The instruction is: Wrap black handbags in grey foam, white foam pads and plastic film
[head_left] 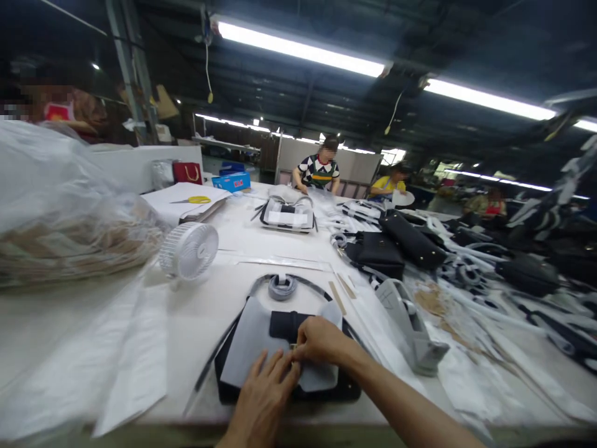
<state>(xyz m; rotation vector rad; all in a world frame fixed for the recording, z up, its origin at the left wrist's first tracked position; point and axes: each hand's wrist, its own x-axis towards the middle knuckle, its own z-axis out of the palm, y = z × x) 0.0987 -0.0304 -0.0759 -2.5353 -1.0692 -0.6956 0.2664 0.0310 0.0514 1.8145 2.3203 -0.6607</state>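
A black handbag lies flat in front of me, with a sheet of pale grey wrapping paper over most of its front. Its black flap tab shows through a gap in the paper. My left hand rests on the paper with its fingers stretched out. Beside its fingertips, my right hand is closed in a pinch at a small gold-coloured clasp below the tab, which the fingers partly cover. The wrapped handle arches behind the bag, with a coiled grey-wrapped strap inside it.
A small white fan and a large plastic bag are on the left. A tape dispenser stands to the right, near piled black bags. Yellow-handled scissors lie farther back. A co-worker is across the table.
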